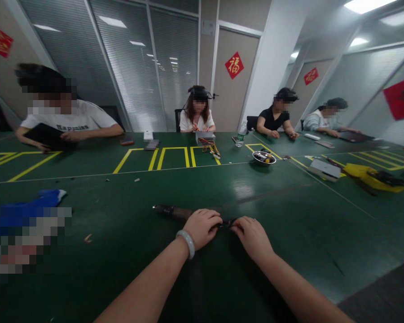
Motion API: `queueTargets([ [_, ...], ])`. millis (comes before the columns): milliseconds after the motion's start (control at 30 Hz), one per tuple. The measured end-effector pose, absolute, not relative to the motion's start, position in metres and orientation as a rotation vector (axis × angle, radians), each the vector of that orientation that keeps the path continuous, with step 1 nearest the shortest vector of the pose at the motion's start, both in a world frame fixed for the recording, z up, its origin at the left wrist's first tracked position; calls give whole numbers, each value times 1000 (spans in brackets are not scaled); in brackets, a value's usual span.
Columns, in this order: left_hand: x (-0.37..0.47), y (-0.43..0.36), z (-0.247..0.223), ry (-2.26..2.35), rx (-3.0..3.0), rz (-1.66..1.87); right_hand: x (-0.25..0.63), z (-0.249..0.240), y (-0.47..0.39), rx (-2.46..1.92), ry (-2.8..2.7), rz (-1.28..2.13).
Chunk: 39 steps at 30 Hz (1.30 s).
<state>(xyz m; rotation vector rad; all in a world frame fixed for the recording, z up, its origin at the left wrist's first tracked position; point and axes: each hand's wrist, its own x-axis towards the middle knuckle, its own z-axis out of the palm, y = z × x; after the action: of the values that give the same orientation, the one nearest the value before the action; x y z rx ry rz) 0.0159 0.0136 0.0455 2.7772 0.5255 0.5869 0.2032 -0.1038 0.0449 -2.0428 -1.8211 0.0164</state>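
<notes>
While the left hand [202, 229] covers the middle of the dark object [179, 212] on the green surface [138, 278], its grip closed on it with the undersides of the fingers hidden, the right hand [254, 237] pinches its thin right end, too small to make out. Beyond them sits a metal bowl [264, 163], its contents unclear, and a blue item [23, 208] is cut off at the left edge, partly pixelated.

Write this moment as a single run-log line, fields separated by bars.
left hand: grips long dark object | right hand: pinches thin dark piece | beyond: metal bowl, plastic bottle
</notes>
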Motion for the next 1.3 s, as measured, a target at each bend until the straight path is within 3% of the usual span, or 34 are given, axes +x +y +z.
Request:
queueTargets([
  [1300, 14, 15, 45, 524, 2769, 578, 186, 41, -101, -1887, -1895, -71],
])
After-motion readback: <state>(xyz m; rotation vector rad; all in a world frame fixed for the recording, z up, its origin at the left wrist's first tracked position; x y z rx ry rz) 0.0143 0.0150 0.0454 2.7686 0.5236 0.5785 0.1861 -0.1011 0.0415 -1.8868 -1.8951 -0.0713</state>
